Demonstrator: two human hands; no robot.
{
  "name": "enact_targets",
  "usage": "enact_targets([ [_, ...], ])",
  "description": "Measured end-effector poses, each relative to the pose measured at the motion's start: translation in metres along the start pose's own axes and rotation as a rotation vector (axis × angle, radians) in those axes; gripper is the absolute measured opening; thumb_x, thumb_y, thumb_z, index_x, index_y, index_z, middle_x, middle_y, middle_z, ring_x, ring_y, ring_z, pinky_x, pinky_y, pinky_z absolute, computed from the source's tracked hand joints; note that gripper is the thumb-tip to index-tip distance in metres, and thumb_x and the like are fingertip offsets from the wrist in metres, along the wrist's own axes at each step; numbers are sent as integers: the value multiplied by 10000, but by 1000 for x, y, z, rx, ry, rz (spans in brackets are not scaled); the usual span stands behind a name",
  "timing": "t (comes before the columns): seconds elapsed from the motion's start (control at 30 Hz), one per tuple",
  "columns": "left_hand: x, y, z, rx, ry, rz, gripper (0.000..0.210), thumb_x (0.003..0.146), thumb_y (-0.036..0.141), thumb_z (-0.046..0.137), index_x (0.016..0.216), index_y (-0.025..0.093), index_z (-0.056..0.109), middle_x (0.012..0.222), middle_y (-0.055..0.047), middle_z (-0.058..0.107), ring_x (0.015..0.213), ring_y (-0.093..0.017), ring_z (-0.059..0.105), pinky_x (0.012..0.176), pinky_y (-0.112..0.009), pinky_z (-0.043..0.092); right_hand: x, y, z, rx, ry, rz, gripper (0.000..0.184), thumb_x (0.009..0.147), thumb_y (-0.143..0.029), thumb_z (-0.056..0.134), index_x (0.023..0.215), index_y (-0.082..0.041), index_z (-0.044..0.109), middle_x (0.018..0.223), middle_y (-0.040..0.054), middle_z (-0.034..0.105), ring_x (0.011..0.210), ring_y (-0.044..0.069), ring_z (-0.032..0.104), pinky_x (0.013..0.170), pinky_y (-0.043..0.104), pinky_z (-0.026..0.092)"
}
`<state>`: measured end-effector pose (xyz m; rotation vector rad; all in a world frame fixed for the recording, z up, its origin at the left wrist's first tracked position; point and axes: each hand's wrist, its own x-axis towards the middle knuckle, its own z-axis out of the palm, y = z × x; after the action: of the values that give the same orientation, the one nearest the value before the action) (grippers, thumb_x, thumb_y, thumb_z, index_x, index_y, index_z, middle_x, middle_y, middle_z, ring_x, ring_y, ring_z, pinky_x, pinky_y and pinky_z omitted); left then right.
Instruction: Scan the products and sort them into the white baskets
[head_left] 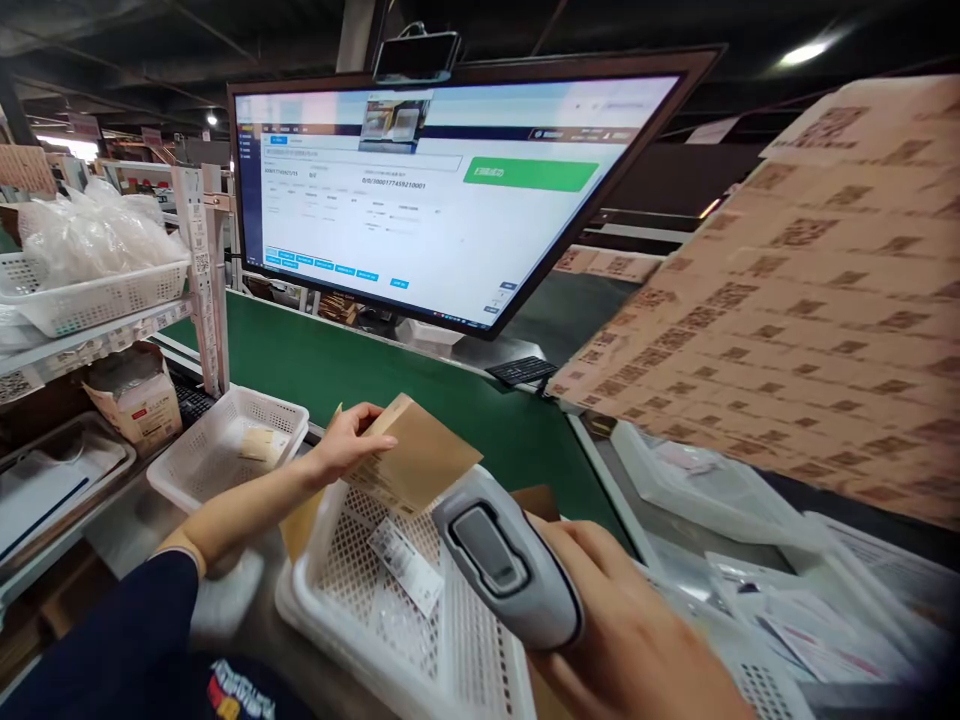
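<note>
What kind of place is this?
Probably a warehouse packing station: the right hand holds a barcode scanner, the left hand a small cardboard box, beside a green conveyor belt and monitor.

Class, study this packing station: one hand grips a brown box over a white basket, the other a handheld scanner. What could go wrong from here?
1. The left hand pinches the brown box only at one edge; it might slip into the white basket.
2. The scanner in the right hand sits close to the box and may knock it.
3. The label lying loose in the basket could get covered.
</note>
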<state>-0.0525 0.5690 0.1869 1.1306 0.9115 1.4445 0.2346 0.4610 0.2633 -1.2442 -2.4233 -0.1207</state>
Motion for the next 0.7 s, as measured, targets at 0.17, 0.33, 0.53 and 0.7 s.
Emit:
enact_targets([
  [0.17, -13, 10, -3, 2, 50, -19, 604, 595, 440, 990, 1071, 180, 725, 1023, -38, 745, 972, -211, 669, 913, -318, 510, 3, -2, -2, 59, 41, -2, 550, 908, -132, 537, 1444, -250, 574, 1242, 117, 619, 958, 302, 726, 682, 385, 524],
  [0.33, -23, 18, -6, -24, 55, -55, 629, 608, 468, 1007, 1085, 184, 713, 1047, -54, 758, 960, -216, 683, 894, -323, 535, 3, 8, 12, 88, 87, -12, 536, 833, -175, 605, 1363, -246, 645, 1185, 93, 632, 906, 272, 716, 627, 342, 490],
  [0.53, -25, 21, -16, -109, 99, -70, 657, 612, 471, 1007, 1115, 200, 684, 1089, -47, 765, 981, -216, 711, 907, -330, 572, -13, 8, 32, 164, -55, -30, 598, 851, -166, 583, 1437, -264, 642, 1191, 76, 639, 835, 237, 713, 644, 336, 476],
  [0.7, -27, 7, -21, -131, 94, -89, 690, 678, 518, 986, 1185, 197, 645, 1158, -67, 768, 1035, -234, 739, 932, -342, 590, -27, 3, 30, 95, -285, 55, 483, 898, -129, 505, 1354, -221, 635, 1193, 85, 641, 854, 242, 716, 674, 337, 475],
])
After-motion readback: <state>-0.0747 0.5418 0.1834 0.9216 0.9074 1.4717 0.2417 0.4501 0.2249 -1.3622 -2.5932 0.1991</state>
